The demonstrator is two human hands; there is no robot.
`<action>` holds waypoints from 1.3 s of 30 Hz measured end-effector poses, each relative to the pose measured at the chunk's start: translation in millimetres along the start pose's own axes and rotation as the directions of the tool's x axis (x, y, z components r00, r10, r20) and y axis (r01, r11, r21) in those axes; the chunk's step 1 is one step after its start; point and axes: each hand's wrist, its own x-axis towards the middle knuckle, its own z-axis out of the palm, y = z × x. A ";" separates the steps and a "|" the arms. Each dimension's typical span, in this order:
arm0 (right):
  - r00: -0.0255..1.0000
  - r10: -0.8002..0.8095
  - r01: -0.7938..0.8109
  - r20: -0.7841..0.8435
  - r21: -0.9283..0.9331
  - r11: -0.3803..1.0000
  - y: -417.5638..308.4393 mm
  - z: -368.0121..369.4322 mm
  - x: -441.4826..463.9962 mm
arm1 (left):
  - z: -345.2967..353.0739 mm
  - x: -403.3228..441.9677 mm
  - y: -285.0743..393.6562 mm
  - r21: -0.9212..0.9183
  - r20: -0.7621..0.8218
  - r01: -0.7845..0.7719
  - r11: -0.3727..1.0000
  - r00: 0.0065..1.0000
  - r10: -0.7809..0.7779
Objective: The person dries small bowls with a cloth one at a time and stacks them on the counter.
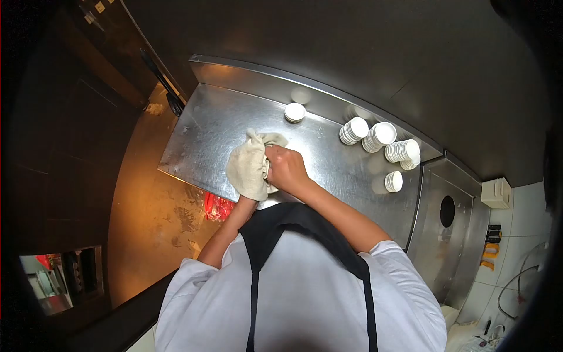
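Note:
A beige cloth (247,170) is bunched up in front of my body, over the steel counter. My right hand (287,168) is closed on its right side, fingers curled into the folds. The cloth drapes over my left hand (248,203), so only the wrist area shows and the fingers are hidden. Whether anything is wrapped inside the cloth cannot be seen. Beyond the hands, a short stack of small white dishes (295,112) stands near the back of the counter.
Several stacks of small white dishes (379,136) stand on the right of the steel counter (205,126), near its raised back edge. A steel section with a dark round hole (447,211) adjoins on the right. Red plastic (218,206) lies below the front edge.

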 end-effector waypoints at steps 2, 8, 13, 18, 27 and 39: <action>0.985 0.055 -0.057 0.165 0.007 0.998 3.7 -11.7 3.1 | 5.3 0.0 -9.4 -0.057 -0.017 -0.029 0.998 0.999 0.028; 0.894 0.171 -0.253 0.415 0.151 0.956 38.4 -56.7 7.4 | -24.8 33.6 -33.2 -0.149 -0.091 0.042 0.988 0.994 -0.056; 0.856 0.379 -0.515 0.352 0.500 0.697 36.0 -25.8 8.1 | -11.2 18.8 -11.5 0.601 -0.302 0.378 0.705 0.923 -0.238; 0.843 0.493 -0.514 0.217 0.596 0.616 96.7 32.0 2.8 | -13.4 12.0 -10.6 0.449 -0.056 0.280 0.848 0.957 -0.286; 0.611 0.723 -0.483 0.322 0.875 0.019 198.0 45.8 38.9 | -53.6 -1.4 -67.1 0.188 0.185 0.113 0.976 0.971 -0.149; 0.721 0.446 -0.635 -0.531 -0.248 0.731 194.0 -77.4 -59.1 | -7.5 -13.4 97.1 0.443 0.256 -0.468 0.765 0.884 0.392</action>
